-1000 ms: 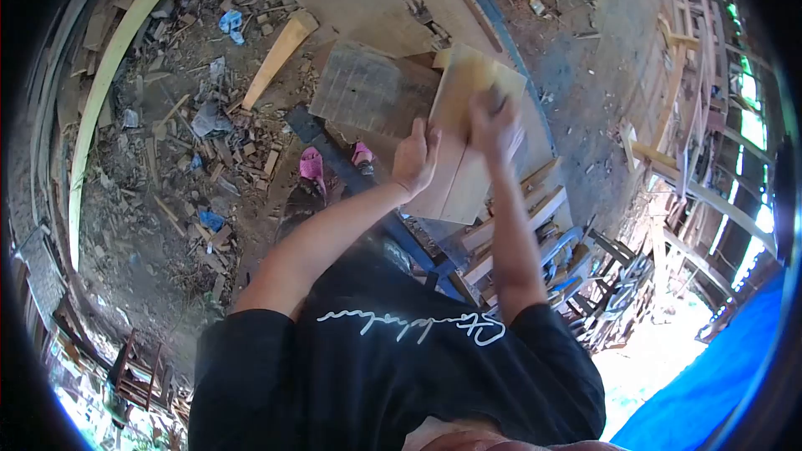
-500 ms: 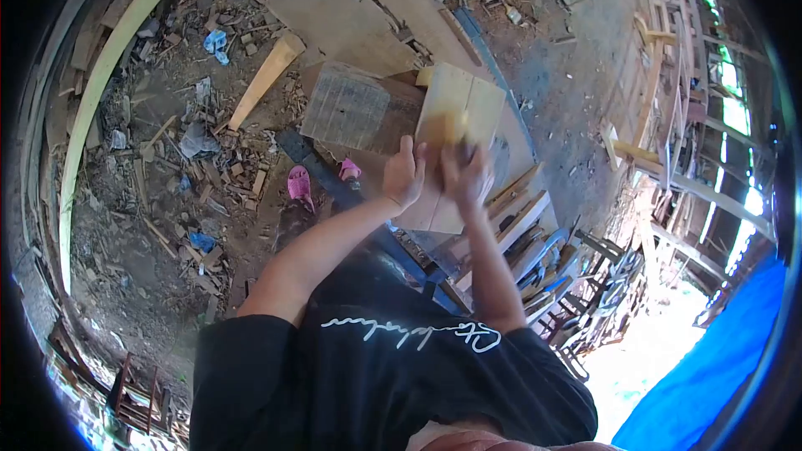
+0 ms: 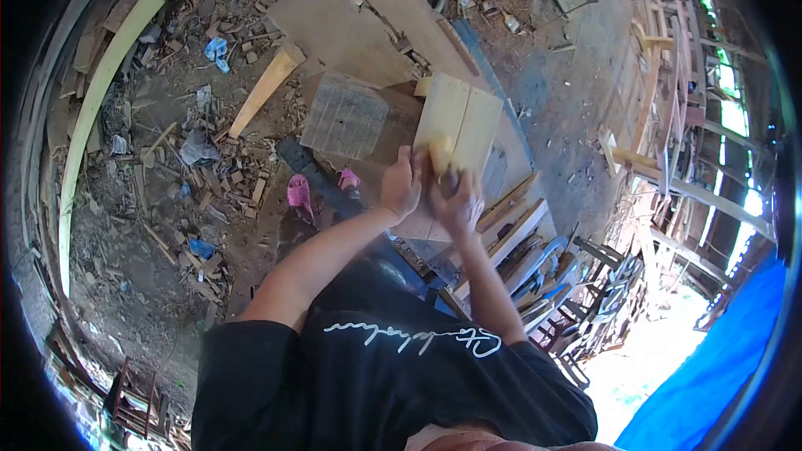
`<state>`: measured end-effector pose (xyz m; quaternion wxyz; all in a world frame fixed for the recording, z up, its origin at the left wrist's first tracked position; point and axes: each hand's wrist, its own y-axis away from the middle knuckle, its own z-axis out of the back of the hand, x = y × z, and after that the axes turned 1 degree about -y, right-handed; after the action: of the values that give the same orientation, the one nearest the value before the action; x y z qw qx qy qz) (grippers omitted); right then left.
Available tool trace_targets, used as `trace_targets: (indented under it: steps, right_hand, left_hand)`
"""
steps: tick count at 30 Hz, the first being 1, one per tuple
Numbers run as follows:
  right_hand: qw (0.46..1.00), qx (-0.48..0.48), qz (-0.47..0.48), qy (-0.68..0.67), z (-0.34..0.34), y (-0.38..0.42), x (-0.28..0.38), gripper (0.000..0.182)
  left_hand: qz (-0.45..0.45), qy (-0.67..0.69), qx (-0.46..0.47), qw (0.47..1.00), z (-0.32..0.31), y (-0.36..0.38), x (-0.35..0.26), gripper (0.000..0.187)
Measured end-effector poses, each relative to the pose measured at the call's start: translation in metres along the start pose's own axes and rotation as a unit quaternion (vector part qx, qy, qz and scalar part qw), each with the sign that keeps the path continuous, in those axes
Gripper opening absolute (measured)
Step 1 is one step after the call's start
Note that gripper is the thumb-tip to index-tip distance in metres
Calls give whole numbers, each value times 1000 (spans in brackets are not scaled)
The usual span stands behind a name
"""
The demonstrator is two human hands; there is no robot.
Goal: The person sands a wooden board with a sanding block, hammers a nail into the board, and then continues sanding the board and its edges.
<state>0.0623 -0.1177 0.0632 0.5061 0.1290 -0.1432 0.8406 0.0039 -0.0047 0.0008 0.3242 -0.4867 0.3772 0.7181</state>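
Note:
A pale panel of joined wooden boards [image 3: 478, 121] lies in front of me. My left hand [image 3: 402, 187] is at its left edge, thumb pointing up and fingers closed against the side. My right hand [image 3: 458, 205] is wrapped round a small yellowish block-like tool [image 3: 442, 156] on the panel's face. Motion blurs the tool, and its exact kind is not clear. Left of the panel is a greyish, weathered square board [image 3: 344, 115].
A dark beam [image 3: 322, 177] runs past my feet in pink footwear [image 3: 300, 194]. Cut timber [image 3: 518, 230] is stacked at the right. A tapered wood piece [image 3: 266, 92], scraps and plastic litter the ground. Large sheets [image 3: 334, 21] lie beyond; a blue tarp [image 3: 710, 359] hangs at lower right.
My right hand has drawn the yellowish tool back toward my body along the panel and slightly left. My left hand stays at the panel's edge. The view has shifted slightly.

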Motion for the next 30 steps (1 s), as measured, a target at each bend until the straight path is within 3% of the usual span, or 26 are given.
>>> trace_targets:
  steps: [3,5,7,10,12,16,17,19,21,23,24,26,30]
  right_hand:
    - [992,54,-116,0,-13,-93,-19,52]
    - [996,-32,-64,55,-29,-170,-31,57]
    - [995,-15,-77,67,-29,-212,-29,54]
    - [992,-82,-73,63,-29,-172,-23,50]
    - [992,-13,-126,22,-16,-97,-11,49]
    - [997,40,-64,6,21,72,15,43]
    - [995,56,-77,-14,29,103,18,42]
    - [992,59,-105,-39,45,152,20,41]
    - [969,119,-206,-64,62,191,15,39]
    - [955,42,-278,-96,64,223,6,40]
    - [946,1,-305,-112,69,231,7,41]
    - [925,-30,-355,-131,66,251,-7,41]
    - [913,-88,-374,-135,51,265,-15,43]
  left_hand:
    - [30,0,6,1000,8,2,-10,27]
    - [30,21,18,999,13,-2,-11,25]
    - [20,6,7,1000,9,-2,-7,24]
    - [-14,36,-2,999,8,-1,-5,24]
    - [6,25,-14,1000,4,1,-9,26]
    - [-44,5,-14,999,0,-3,3,36]
    - [-54,2,-3,999,0,-2,0,36]
    - [-86,-48,-72,992,0,1,-4,42]
    - [-98,-73,-33,992,13,5,-24,51]
    - [-221,-315,1,923,21,7,-42,59]
    - [-227,-320,14,920,19,5,-36,59]
    - [-365,-402,95,834,11,-1,-24,72]
    - [-383,-442,201,786,8,25,-23,79]
